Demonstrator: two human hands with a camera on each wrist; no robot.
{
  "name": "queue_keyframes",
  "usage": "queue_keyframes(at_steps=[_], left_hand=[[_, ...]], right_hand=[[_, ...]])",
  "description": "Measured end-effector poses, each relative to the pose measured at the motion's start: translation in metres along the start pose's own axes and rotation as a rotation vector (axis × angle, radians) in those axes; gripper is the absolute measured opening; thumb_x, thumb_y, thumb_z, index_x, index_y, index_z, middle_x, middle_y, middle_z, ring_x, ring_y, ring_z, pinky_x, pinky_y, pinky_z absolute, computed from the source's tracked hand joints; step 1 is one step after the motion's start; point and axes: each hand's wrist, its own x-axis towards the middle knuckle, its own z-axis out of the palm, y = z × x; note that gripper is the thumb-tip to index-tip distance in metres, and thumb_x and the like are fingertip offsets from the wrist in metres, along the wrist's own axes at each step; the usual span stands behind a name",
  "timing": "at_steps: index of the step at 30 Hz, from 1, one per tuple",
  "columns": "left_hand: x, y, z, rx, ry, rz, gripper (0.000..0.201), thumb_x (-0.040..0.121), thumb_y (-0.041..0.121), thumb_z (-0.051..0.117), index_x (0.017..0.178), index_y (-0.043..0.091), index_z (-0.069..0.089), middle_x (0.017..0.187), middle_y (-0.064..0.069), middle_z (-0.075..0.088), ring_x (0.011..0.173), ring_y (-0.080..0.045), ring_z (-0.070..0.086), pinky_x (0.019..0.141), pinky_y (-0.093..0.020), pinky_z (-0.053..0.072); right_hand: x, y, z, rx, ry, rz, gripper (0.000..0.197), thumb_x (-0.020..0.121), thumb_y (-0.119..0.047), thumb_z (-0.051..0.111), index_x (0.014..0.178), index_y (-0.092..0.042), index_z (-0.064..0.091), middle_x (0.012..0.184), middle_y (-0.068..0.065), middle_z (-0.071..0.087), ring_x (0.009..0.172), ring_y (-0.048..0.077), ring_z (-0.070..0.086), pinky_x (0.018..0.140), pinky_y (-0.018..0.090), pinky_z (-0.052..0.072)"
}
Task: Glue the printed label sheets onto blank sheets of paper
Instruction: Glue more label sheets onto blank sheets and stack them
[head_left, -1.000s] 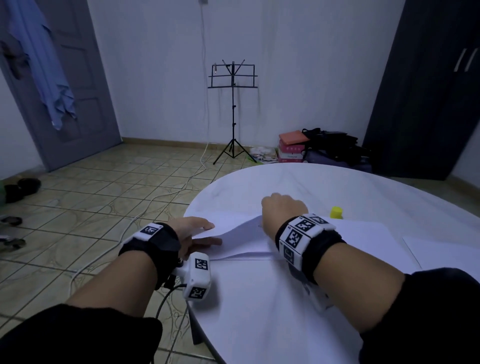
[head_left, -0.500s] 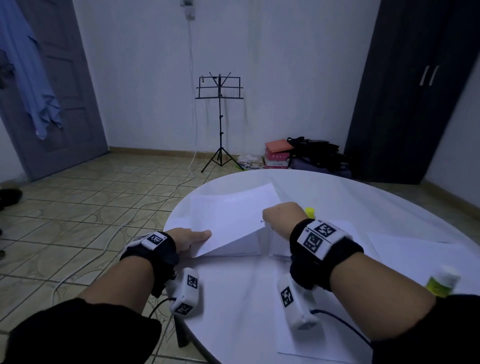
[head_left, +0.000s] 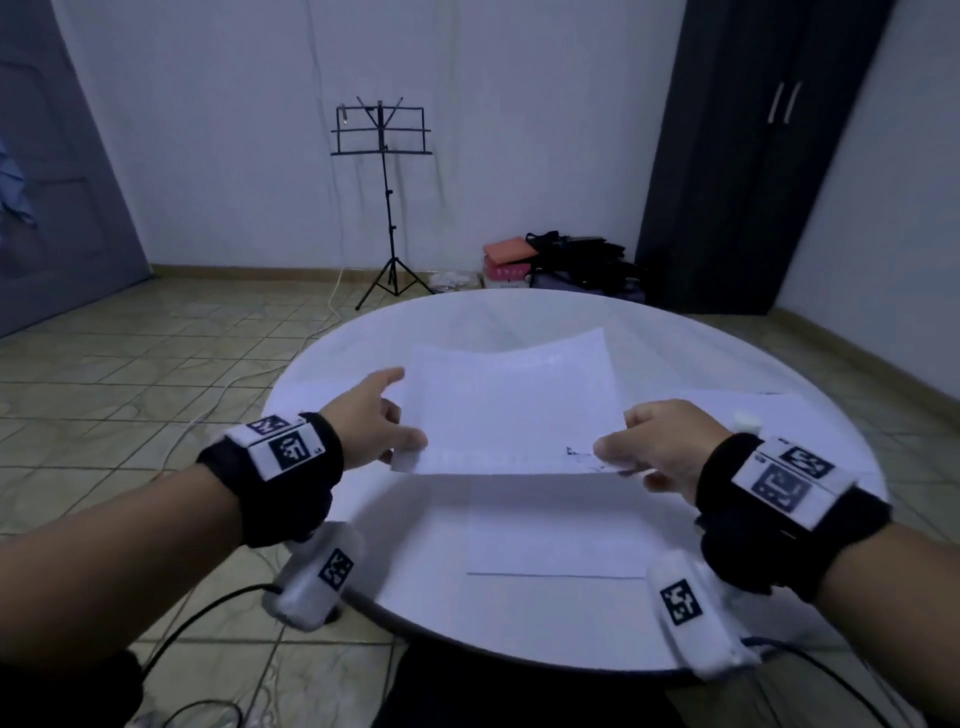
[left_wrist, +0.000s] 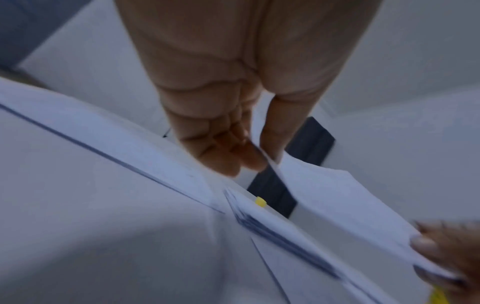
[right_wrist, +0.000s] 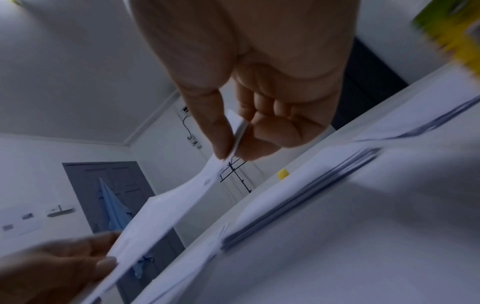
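Paper's featherlight and floppy, so both hands, left (head_left: 376, 415) and right (head_left: 657, 447), pinch the sheet (head_left: 511, 405) by its near corners above the desk (head_left: 415, 571).

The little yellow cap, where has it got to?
In the left wrist view the yellow cap sits on the white table, just beyond the paper stack; the head view hides it behind the lifted sheet.

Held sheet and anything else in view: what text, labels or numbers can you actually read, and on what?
No text can be quoted.
Held sheet: dark print near the right hand, too blurred to read.
Wrist bands: black-and-white square code patterns, no letters.
Stack of sheets on the table: dark printed edges, blurred.
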Motion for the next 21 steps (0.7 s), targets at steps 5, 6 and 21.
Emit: queue_keyframes(at_steps=[5, 6, 21], left_hand=[[-0.026, 0.019, 0.035, 0.242, -0.102, 0.134, 0.066, 0.078, 0.013, 0.076, 0.126, 0.043, 0.042, 0.102, 0.006, 0.055, 0.071, -0.013, 0.063, 0.066, -0.021, 0.052], [-0.027, 0.021, 0.042, 0.309, -0.138, 0.131, 0.049, 0.079, 0.015, 0.076, 0.114, 0.038, 0.051, 0.100, 0.008, 0.055, 0.069, -0.012, 0.062, 0.065, -0.019, 0.050], [-0.014, 0.020, 0.070, 0.443, -0.411, -0.008, 0.022, 0.075, 0.011, 0.079, 0.077, 0.029, 0.066, 0.063, 0.010, 0.059, 0.050, -0.002, 0.057, 0.055, -0.007, 0.045]], right_hand=[[-0.018, 0.035, -0.029, -0.222, -0.015, 0.092, 0.025, 0.076, -0.012, 0.075, 0.068, -0.010, 0.051, 0.065, 0.009, 0.058, 0.058, 0.020, 0.053, 0.047, 0.022, 0.029], [-0.021, 0.039, -0.033, -0.269, -0.026, 0.102, 0.032, 0.076, -0.014, 0.076, 0.063, -0.011, 0.047, 0.062, 0.008, 0.056, 0.059, 0.022, 0.052, 0.047, 0.022, 0.028], [-0.022, 0.051, -0.031, -0.728, -0.139, 0.102, 0.038, 0.075, -0.027, 0.078, 0.065, -0.011, 0.045, 0.067, 0.004, 0.053, 0.055, 0.015, 0.044, 0.048, 0.022, 0.035]])
